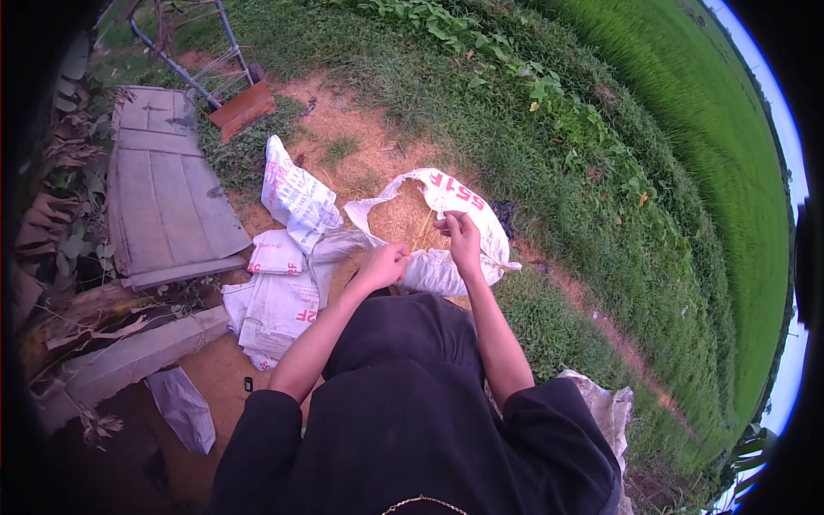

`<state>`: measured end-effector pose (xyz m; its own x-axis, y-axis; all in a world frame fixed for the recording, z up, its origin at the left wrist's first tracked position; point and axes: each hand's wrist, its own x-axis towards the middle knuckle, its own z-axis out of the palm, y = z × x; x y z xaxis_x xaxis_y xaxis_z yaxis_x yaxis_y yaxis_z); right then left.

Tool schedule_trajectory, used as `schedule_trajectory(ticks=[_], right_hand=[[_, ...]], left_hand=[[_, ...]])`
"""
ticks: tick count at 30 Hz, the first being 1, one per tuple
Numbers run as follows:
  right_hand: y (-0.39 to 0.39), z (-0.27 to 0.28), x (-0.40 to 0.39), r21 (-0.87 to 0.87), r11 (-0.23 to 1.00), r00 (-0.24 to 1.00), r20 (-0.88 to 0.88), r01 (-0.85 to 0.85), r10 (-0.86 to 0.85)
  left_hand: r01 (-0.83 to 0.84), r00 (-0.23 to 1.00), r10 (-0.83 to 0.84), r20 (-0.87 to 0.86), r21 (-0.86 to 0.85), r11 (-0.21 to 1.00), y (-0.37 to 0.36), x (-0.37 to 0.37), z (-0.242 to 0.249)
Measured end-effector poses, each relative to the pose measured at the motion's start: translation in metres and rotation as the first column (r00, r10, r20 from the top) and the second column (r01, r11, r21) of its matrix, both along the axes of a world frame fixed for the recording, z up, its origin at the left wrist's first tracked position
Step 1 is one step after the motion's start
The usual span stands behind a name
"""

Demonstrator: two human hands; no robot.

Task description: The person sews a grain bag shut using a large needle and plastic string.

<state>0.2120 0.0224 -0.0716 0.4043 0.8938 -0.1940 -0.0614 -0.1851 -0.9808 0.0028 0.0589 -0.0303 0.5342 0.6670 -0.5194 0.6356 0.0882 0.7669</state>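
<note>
A white woven sack with red print lies open on the ground in front of me, filled with tan grain or husk. My right hand pinches a thin yellowish straw-like strand above the sack's mouth. My left hand is closed at the sack's near rim; the lower end of the strand seems to run toward it, though I cannot see clearly what it grips. My black sleeves and clothing fill the bottom of the view.
Several more white printed sacks lie crumpled to the left. A weathered wooden board and a concrete slab sit further left. A rusty metal frame stands behind. Grass bank and green field lie to the right.
</note>
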Motion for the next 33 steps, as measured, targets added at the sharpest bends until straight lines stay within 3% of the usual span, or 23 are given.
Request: schedule_trajectory(ticks=[8,10,13,15,17,19,21,23,24,25,26,28,29,31,33], right_hand=[[-0.007,0.000,-0.007,-0.266,0.945,0.975,-0.167,-0.189,0.148],[-0.009,-0.008,-0.013,-0.291,0.936,0.976,-0.148,-0.199,0.162],[-0.013,-0.023,-0.020,-0.346,0.910,0.972,-0.122,-0.229,0.199],[-0.017,-0.027,-0.023,-0.372,0.839,0.918,-0.153,-0.396,0.366],[-0.022,-0.025,-0.027,-0.386,0.826,0.910,-0.119,-0.411,0.398],[-0.027,-0.027,-0.029,-0.381,0.803,0.862,0.029,-0.458,0.506],[-0.032,-0.025,-0.031,-0.357,0.832,0.864,0.118,-0.424,0.490],[-0.035,-0.019,-0.027,-0.365,0.828,0.746,0.376,-0.425,0.549],[-0.037,-0.022,-0.024,-0.369,0.828,0.747,0.375,-0.423,0.549],[-0.037,-0.024,-0.019,-0.381,0.815,0.683,0.449,-0.437,0.576],[-0.038,-0.026,-0.015,-0.394,0.802,0.612,0.518,-0.449,0.598],[-0.035,-0.025,-0.004,-0.413,0.770,0.580,0.507,-0.486,0.637],[-0.034,-0.023,0.001,-0.431,0.737,0.545,0.496,-0.520,0.675],[-0.029,-0.016,0.009,-0.441,0.731,0.560,0.470,-0.521,0.683],[-0.021,-0.011,0.018,-0.491,0.595,0.472,0.363,-0.636,0.803]], left_hand=[[-0.044,0.999,0.043,-0.031,-0.003,0.999,-0.038,-0.001,-0.018],[-0.119,0.992,0.122,0.038,-0.062,0.991,-0.047,-0.001,-0.034],[-0.156,0.988,0.156,-0.002,-0.030,0.987,-0.057,-0.001,-0.046],[-0.169,0.985,0.169,0.024,-0.037,0.985,-0.059,-0.002,-0.054],[-0.180,0.982,0.182,0.051,-0.043,0.983,-0.060,-0.003,-0.060],[-0.188,0.980,0.194,0.052,-0.100,0.977,-0.061,-0.003,-0.060],[-0.141,0.990,0.142,0.007,-0.079,0.987,-0.059,-0.004,-0.058],[-0.093,0.995,0.091,-0.036,-0.058,0.994,-0.055,-0.002,-0.054],[-0.128,0.987,0.152,-0.044,0.339,0.932,-0.053,0.000,-0.050],[-0.138,0.977,0.212,-0.026,0.682,0.718,-0.049,0.001,-0.046],[-0.138,0.977,0.212,-0.026,0.681,0.719,-0.041,0.001,-0.042],[0.005,0.981,0.155,-0.117,0.814,0.581,-0.018,0.000,-0.040],[0.004,0.981,0.155,-0.115,0.815,0.580,-0.008,-0.002,-0.044],[0.159,0.980,-0.019,-0.197,0.731,0.664,0.011,-0.008,-0.067],[0.148,0.986,-0.038,-0.162,0.756,0.637,0.024,-0.008,-0.082]])
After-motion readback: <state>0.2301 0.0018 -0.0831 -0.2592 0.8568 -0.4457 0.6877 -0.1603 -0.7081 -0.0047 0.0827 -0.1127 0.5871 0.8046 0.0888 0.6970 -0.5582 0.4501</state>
